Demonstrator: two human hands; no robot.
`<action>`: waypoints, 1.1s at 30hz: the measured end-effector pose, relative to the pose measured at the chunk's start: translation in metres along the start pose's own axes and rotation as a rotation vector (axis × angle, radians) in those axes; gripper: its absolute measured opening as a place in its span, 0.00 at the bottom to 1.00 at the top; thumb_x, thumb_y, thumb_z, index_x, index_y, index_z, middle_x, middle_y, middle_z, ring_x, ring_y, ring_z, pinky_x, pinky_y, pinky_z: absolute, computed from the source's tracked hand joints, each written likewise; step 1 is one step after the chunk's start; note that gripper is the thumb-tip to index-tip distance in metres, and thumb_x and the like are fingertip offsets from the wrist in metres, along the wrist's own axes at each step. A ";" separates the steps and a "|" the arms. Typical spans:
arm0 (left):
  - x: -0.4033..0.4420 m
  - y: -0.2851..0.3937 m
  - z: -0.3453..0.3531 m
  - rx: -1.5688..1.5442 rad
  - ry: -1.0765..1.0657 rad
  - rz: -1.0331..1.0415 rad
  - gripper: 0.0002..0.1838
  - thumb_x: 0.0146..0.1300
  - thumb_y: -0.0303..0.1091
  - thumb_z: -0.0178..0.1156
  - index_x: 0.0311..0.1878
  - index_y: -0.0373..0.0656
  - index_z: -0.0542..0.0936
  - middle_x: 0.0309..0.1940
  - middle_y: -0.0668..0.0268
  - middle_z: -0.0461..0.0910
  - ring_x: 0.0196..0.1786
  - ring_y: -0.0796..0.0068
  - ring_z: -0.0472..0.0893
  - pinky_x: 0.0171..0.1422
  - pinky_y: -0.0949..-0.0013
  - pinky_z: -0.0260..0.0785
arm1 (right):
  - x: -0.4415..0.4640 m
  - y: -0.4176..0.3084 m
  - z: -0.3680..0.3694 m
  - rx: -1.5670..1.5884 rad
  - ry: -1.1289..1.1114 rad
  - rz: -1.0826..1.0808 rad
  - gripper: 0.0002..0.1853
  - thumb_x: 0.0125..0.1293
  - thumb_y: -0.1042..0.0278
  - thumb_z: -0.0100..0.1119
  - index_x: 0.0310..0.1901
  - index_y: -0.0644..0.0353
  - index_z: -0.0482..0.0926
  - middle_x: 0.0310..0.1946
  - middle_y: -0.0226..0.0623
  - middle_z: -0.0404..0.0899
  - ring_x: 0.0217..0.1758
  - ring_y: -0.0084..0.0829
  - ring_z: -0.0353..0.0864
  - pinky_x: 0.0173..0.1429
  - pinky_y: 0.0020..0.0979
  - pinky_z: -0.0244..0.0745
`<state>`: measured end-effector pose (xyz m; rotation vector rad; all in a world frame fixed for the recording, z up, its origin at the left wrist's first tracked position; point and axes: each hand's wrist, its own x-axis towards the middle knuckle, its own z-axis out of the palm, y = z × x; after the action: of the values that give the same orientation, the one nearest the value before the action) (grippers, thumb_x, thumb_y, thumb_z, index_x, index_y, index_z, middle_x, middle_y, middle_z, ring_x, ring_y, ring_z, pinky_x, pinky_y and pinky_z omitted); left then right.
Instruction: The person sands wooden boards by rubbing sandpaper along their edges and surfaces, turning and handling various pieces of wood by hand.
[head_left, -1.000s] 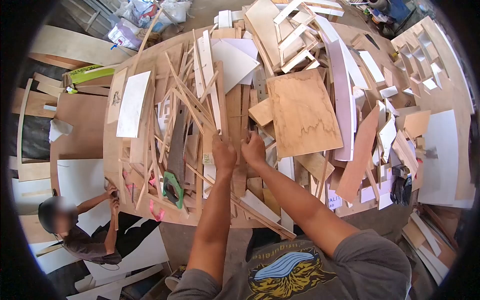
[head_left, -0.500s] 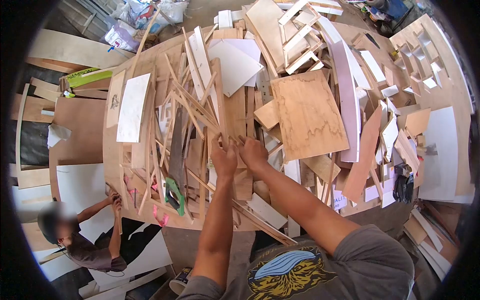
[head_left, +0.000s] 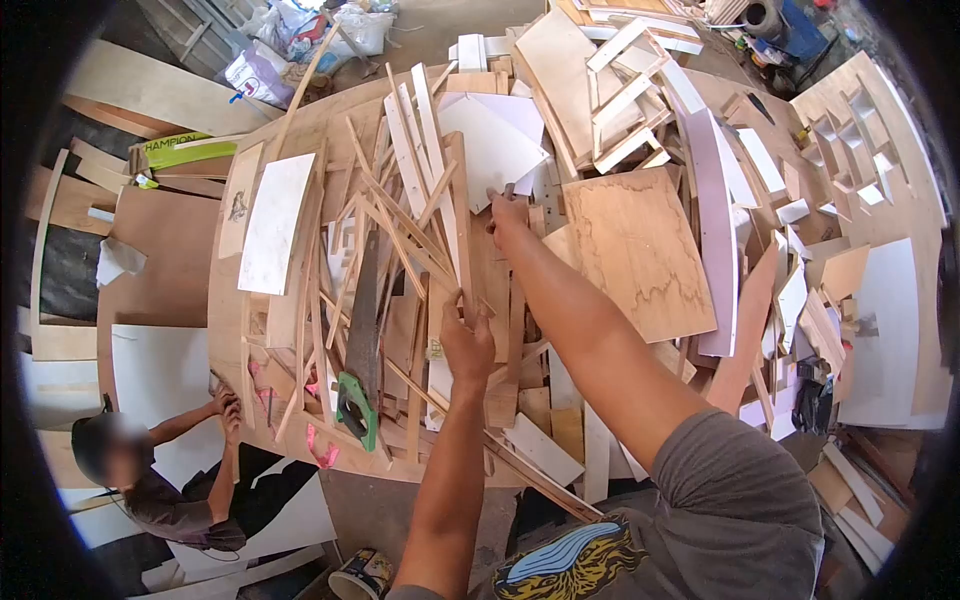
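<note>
My left hand (head_left: 468, 345) is closed at the near end of a long wooden strip (head_left: 456, 205), which lies among other strips on the pile. Farther forward is my right hand (head_left: 509, 215), its fingers curled just below a white panel (head_left: 495, 145); what they hold, if anything, I cannot make out. Left of my left hand lies a handsaw (head_left: 357, 408) with a green handle, its blade pointing away from me. Thin wooden sticks (head_left: 395, 235) cross one another between the saw and the strip. A stained plywood sheet (head_left: 640, 255) rests to the right of my right forearm.
At the lower left another person (head_left: 165, 480) has both hands by the table (head_left: 225, 300) edge. A white board (head_left: 275, 225) lies on the left side. Long pale purple panels (head_left: 712, 240) and a wooden frame (head_left: 625, 95) are on the right. A bucket (head_left: 362, 575) stands below.
My right hand has moved forward, away from my left hand, towards the white panel. My left hand stays at the strip's near end. The view has shifted slightly.
</note>
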<state>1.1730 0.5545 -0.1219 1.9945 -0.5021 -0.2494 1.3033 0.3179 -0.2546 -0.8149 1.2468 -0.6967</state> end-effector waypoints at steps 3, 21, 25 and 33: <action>0.000 -0.003 -0.002 0.029 0.017 0.034 0.25 0.69 0.24 0.66 0.67 0.32 0.72 0.44 0.46 0.86 0.42 0.56 0.89 0.45 0.60 0.79 | 0.012 0.000 0.014 0.077 0.037 -0.083 0.17 0.64 0.63 0.75 0.47 0.62 0.79 0.36 0.34 0.80 0.21 0.27 0.70 0.25 0.34 0.65; -0.021 -0.012 0.020 0.053 -0.049 0.167 0.25 0.69 0.22 0.65 0.68 0.32 0.73 0.46 0.46 0.85 0.44 0.62 0.88 0.46 0.62 0.79 | -0.183 -0.126 -0.256 0.034 0.014 -0.373 0.10 0.68 0.69 0.69 0.36 0.67 0.81 0.27 0.31 0.79 0.31 0.24 0.75 0.39 0.34 0.71; -0.048 -0.022 0.030 0.048 -0.144 0.176 0.25 0.70 0.23 0.65 0.68 0.32 0.73 0.48 0.49 0.83 0.44 0.64 0.86 0.46 0.63 0.78 | -0.173 -0.104 -0.303 -0.108 0.167 -0.635 0.10 0.69 0.70 0.69 0.34 0.66 0.80 0.26 0.26 0.77 0.29 0.23 0.73 0.35 0.33 0.68; -0.048 -0.014 0.018 0.012 -0.119 0.144 0.24 0.71 0.26 0.66 0.69 0.34 0.74 0.42 0.59 0.83 0.32 0.78 0.80 0.35 0.71 0.74 | -0.141 -0.086 -0.295 -0.156 0.084 -0.526 0.11 0.72 0.67 0.66 0.35 0.65 0.79 0.24 0.27 0.78 0.24 0.22 0.72 0.28 0.32 0.67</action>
<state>1.1272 0.5672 -0.1449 1.9527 -0.7209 -0.2769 0.9855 0.3433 -0.1423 -1.2760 1.1780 -1.0717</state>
